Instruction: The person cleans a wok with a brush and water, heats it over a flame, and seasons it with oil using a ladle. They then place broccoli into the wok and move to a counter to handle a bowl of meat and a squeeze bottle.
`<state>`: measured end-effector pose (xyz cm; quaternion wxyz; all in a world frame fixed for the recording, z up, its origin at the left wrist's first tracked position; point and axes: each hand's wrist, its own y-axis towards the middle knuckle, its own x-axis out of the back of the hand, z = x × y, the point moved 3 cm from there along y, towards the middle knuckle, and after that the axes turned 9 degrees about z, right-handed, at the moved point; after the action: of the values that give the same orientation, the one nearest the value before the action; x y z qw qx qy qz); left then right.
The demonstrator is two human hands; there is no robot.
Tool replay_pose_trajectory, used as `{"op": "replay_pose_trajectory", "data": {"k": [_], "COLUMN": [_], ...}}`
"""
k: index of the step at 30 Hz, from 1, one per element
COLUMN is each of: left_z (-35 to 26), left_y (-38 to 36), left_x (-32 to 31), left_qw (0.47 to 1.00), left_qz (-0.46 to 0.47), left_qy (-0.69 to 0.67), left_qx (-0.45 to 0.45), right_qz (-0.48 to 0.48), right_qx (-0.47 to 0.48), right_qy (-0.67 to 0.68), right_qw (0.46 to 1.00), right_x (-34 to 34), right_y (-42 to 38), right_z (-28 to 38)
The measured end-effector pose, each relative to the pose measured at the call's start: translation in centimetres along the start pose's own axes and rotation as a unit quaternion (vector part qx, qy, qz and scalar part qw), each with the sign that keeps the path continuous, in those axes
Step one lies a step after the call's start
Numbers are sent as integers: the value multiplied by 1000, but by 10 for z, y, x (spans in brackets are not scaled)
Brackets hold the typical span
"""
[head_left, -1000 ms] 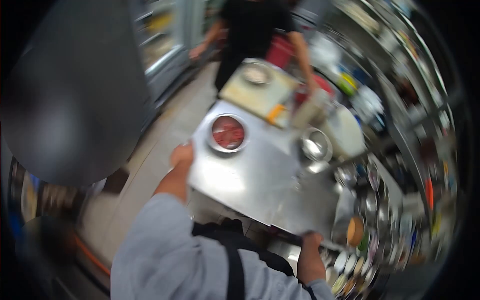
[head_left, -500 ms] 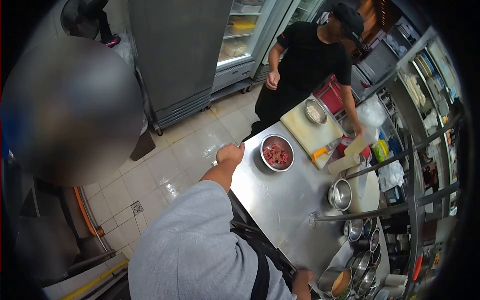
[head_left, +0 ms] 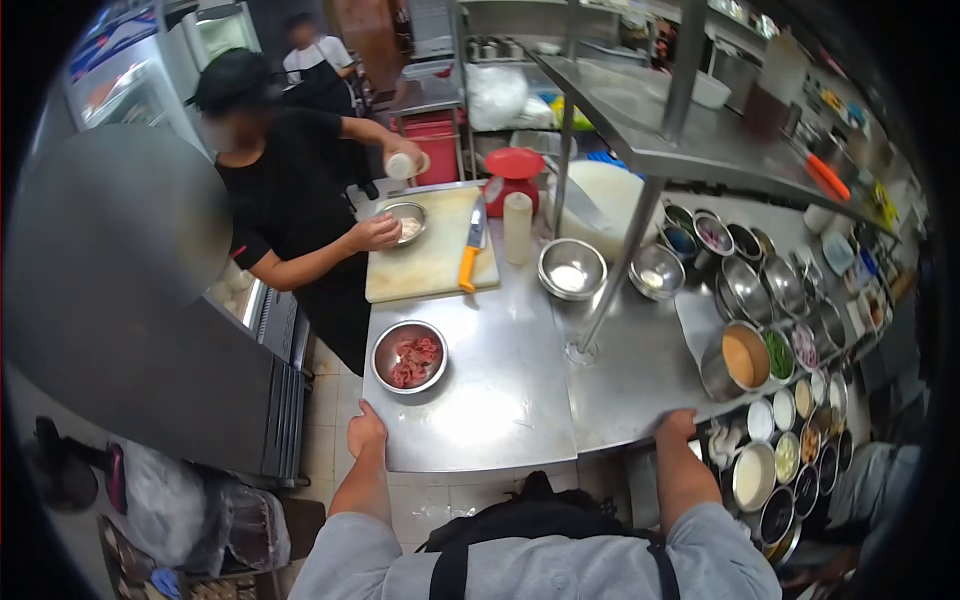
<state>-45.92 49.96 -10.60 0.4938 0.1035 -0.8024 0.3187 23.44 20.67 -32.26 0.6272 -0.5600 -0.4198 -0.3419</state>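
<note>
My left hand [head_left: 367,430] is closed round the left edge of the steel table [head_left: 500,425], near its front corner. My right hand [head_left: 677,425] grips the front edge further right, its fingers partly hidden. Just beyond my left hand, a steel bowl [head_left: 379,370] holds raw red meat [head_left: 414,361]. Behind it lies a cutting board [head_left: 410,275] with an orange-handled knife [head_left: 470,250]. A co-worker [head_left: 290,170] in black has one hand at a small bowl [head_left: 417,212] of pale food and tilts a whitish bottle [head_left: 402,166] over the board with the other.
A squeeze bottle [head_left: 517,228] and red scale [head_left: 512,180] stand beside the board. Empty steel bowls [head_left: 572,268] sit mid-table. A post [head_left: 625,260] supports a raised shelf [head_left: 690,150]. Several food containers [head_left: 755,475] crowd the right. Another person [head_left: 320,65] stands behind.
My view has swung right, bringing both my hands on the table edge into sight. The co-worker has lifted the bottle and brought the other hand to the small bowl.
</note>
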Motion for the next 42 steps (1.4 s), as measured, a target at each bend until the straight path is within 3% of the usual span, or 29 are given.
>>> {"op": "replay_pose_trajectory", "data": {"k": [1,3,4,5,6,9,16,28,30,42], "left_z": [1,3,1,0,0,1,0,2,1,-2], "left_y": [0,0,-1,-1,0,3,-1,2,2,-7], "left_x": [0,0,0,0,0,-2,-1,-3,-3,2], "left_qw": [1000,1000,1000,1000,1000,1000,1000,1000,1000,1000], "left_qz": [-4,-8,-8,-7,-7,-8,-8,-5,-12,-10], "left_qy": [2,9,8,6,11,8,4,7,11,10], "left_qx": [1,5,8,11,12,13,3,8,9,12], "right_qz": [-49,-47,-38,-30,-28,-49,-60,-62,-31,-47], "right_qx": [0,-34,-95,-167,-196,-239,-238,-217,-191,-243], "right_qy": [166,165,316,547,620,662,680,632,661,670], "right_qw": [985,985,943,820,759,708,691,741,725,700], "right_x": [-71,-42,-5,71,103,119,119,122,127,118], "right_y": [82,46,-4,-104,-148,-174,-172,-177,-183,-173], "right_z": [-29,-13,-5,23,37,44,44,42,47,44]}}
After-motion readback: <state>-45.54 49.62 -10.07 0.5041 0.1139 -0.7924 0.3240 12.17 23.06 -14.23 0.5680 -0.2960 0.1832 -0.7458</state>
